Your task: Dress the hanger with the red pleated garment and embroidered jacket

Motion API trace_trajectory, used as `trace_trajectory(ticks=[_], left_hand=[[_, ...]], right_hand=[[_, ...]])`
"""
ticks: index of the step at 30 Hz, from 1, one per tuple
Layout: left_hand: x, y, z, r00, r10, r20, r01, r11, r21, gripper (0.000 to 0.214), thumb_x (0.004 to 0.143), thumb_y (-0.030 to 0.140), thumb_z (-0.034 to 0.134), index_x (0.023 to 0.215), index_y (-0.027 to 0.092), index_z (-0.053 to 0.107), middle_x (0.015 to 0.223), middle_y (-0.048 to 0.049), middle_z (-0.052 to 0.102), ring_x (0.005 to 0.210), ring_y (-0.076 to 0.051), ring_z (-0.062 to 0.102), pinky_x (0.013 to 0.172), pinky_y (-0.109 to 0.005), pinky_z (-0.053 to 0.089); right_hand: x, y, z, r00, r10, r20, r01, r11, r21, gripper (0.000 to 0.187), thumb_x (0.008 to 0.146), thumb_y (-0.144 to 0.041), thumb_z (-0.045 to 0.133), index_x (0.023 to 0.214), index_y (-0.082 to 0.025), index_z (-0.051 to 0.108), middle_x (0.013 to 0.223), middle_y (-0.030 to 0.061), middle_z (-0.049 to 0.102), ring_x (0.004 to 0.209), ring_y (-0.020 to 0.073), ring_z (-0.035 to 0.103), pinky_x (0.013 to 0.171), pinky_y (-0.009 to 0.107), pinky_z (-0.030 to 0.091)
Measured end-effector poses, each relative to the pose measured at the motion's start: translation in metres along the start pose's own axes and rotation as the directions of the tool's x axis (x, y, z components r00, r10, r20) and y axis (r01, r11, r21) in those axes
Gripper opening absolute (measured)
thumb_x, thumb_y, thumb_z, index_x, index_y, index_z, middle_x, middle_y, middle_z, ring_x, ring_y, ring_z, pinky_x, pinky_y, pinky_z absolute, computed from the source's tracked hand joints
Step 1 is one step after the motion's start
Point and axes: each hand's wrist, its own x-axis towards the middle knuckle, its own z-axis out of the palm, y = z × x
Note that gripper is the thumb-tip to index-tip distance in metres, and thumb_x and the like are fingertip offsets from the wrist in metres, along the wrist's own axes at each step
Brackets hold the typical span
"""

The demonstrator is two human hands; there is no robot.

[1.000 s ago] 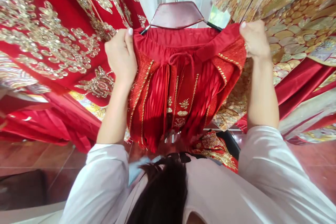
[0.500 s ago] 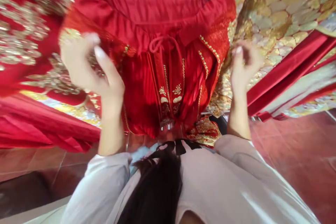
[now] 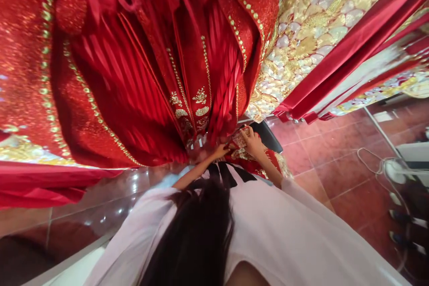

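Observation:
A red pleated skirt [image 3: 150, 80] with glittering panels and gold bead trim hangs close in front of me and fills much of the view. Low down, at my lap, lies a red cloth with gold embroidery [image 3: 239, 138]. My right hand [image 3: 254, 144] is bent over this embroidered cloth, its fingers curled onto it. From the other side my left hand [image 3: 221, 150] reaches the cloth's left edge with its fingers together. Both hands are small in the view, and part of the left fingertips is hard to make out.
A gold and silver scale-patterned garment [image 3: 295, 40] hangs to the right, beside red satin bands [image 3: 348, 53]. Red floor tiles [image 3: 335, 165] show beneath. A white cable [image 3: 372, 154] and a metal pole [image 3: 382, 129] are at the right. A black object [image 3: 273, 136] is near my right hand.
Both hands have dropped from beside the hanging skirt down to the embroidered cloth at my lap. The skirt appears larger and closer, and its clipped top edge has gone out of view.

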Motion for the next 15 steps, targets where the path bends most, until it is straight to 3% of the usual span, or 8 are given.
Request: trace_trajectory(ticks=[3,5,8,10,11,12,13,15], left_hand=[[-0.012,0.010,-0.024,0.994,0.012,-0.112,0.006,0.988,0.157,0.030,0.093,0.035,0.056,0.111,0.011,0.059,0.109,-0.0090,0.060,0.098,-0.021,0.060,0.087,-0.040,0.052],[-0.030,0.025,-0.043,0.982,0.083,-0.173,-0.037,0.968,0.250,0.023,0.094,0.029,0.053,0.105,0.012,0.063,0.106,-0.0112,0.064,0.100,-0.022,0.061,0.094,-0.042,0.049],[-0.067,0.059,-0.063,0.958,0.223,-0.180,-0.146,0.921,0.361,0.019,0.091,0.027,0.054,0.099,0.017,0.069,0.105,-0.0110,0.068,0.104,-0.024,0.061,0.100,-0.042,0.044],[-0.092,0.084,-0.077,0.924,0.338,-0.180,-0.234,0.871,0.433,0.020,0.091,0.029,0.054,0.100,0.021,0.069,0.106,-0.0080,0.069,0.105,-0.022,0.062,0.100,-0.040,0.045],[-0.103,0.095,-0.086,0.881,0.428,-0.202,-0.286,0.821,0.495,0.020,0.092,0.029,0.052,0.100,0.023,0.069,0.104,-0.0066,0.070,0.103,-0.021,0.063,0.100,-0.039,0.046],[-0.114,0.105,-0.097,0.809,0.542,-0.229,-0.330,0.740,0.586,0.020,0.092,0.030,0.051,0.100,0.024,0.069,0.101,-0.0054,0.071,0.101,-0.020,0.064,0.099,-0.038,0.047],[-0.126,0.113,-0.110,0.709,0.654,-0.265,-0.339,0.645,0.685,0.020,0.092,0.030,0.051,0.100,0.024,0.069,0.097,-0.0046,0.071,0.098,-0.020,0.065,0.098,-0.038,0.048],[-0.151,0.124,-0.138,0.508,0.791,-0.340,-0.231,0.506,0.831,0.020,0.091,0.031,0.052,0.100,0.024,0.068,0.092,-0.0037,0.071,0.092,-0.020,0.067,0.097,-0.038,0.049]], right_hand=[[0.004,0.009,-0.010,1.000,-0.026,0.015,0.025,0.998,0.055,0.097,0.076,-0.030,0.067,0.154,-0.022,0.011,0.155,0.0187,0.012,0.130,0.0387,0.036,0.103,0.050,0.035],[0.010,0.023,-0.025,0.994,-0.102,0.048,0.090,0.975,0.204,0.102,0.076,-0.040,0.067,0.155,-0.019,0.005,0.155,0.0186,0.014,0.137,0.0362,0.030,0.109,0.048,0.031],[0.028,0.042,-0.056,0.960,-0.281,0.008,0.237,0.823,0.517,0.082,0.085,-0.041,0.053,0.154,-0.018,0.015,0.154,0.0135,0.022,0.143,0.0268,0.023,0.116,0.044,0.023],[0.044,0.043,-0.075,0.912,-0.411,-0.006,0.325,0.712,0.622,0.073,0.083,-0.040,0.055,0.149,-0.020,0.031,0.151,0.0104,0.030,0.141,0.0237,0.028,0.115,0.038,0.026],[0.052,0.038,-0.084,0.881,-0.473,0.022,0.351,0.682,0.641,0.071,0.079,-0.040,0.061,0.143,-0.019,0.041,0.149,0.0103,0.035,0.138,0.0240,0.033,0.114,0.036,0.030],[0.059,0.030,-0.091,0.844,-0.532,0.068,0.371,0.671,0.642,0.068,0.073,-0.040,0.066,0.136,-0.019,0.051,0.145,0.0105,0.041,0.135,0.0248,0.037,0.111,0.035,0.034],[0.065,0.018,-0.098,0.804,-0.584,0.116,0.396,0.670,0.628,0.064,0.068,-0.039,0.071,0.127,-0.018,0.058,0.140,0.0107,0.047,0.132,0.0251,0.040,0.109,0.034,0.036],[0.072,-0.012,-0.111,0.728,-0.669,0.153,0.492,0.664,0.563,0.049,0.066,-0.041,0.073,0.109,-0.017,0.067,0.125,0.0101,0.057,0.123,0.0241,0.047,0.105,0.035,0.038]])
